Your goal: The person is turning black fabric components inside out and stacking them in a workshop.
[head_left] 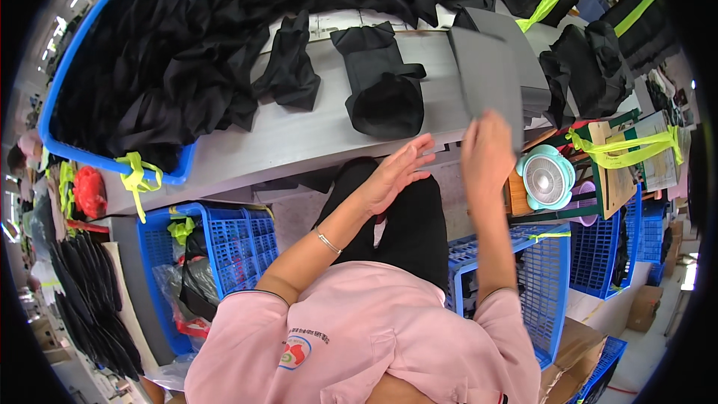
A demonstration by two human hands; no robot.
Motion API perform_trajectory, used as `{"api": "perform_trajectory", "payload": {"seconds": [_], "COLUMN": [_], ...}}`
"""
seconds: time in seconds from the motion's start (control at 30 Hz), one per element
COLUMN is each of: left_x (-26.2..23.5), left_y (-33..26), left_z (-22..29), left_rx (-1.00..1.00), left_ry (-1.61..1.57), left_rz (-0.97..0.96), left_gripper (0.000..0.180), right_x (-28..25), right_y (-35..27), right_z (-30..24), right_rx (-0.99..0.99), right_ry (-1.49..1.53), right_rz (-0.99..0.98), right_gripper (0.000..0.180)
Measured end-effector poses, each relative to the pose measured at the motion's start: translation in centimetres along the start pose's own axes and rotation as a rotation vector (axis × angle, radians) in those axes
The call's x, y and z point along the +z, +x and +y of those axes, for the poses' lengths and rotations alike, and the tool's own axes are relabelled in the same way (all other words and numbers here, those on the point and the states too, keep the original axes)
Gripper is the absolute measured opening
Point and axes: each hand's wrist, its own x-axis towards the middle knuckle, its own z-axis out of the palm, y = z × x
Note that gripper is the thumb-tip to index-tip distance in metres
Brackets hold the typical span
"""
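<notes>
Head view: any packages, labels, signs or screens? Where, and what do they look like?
Printed paper sheet: flat on the grey table, under the black fabric; white with small print.
Cardboard boxes: lower right, by the blue crates; brown, partly open.
Right hand: holds a plain grey card, no label showing.
No screens visible.

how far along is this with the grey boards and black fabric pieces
Done: one black fabric sleeve lies rolled open on the grey table, apart from the rest. In hand: the right hand grips a grey board lifted off the stack of boards; the left hand is open and empty beside it. Left: a big heap of black fabric fills the blue bin, so most looks undone.
</notes>
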Motion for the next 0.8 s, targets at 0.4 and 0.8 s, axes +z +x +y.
{"api": "perform_trajectory", "payload": {"seconds": [0.4,0.8], "left_x": [-0.3,-1.2], "left_y": [-3.0,-5.8], "left_z": [-2.1,1.3], "left_rx": [-0.252,-0.116], "left_ry": [-0.447,-0.49], "left_rz": [-0.186,0.078], "left_gripper": [0.091,0.046], "right_x": [-9.5,-8.6], "right_y": [-11.3,-11.8], "right_z": [-6.5,-7.5], "right_rx": [0.497,0.603], "right_ry": [1.228,1.009], "right_rz": [-0.738,-0.389], "right_gripper": [0.005,0.005]}}
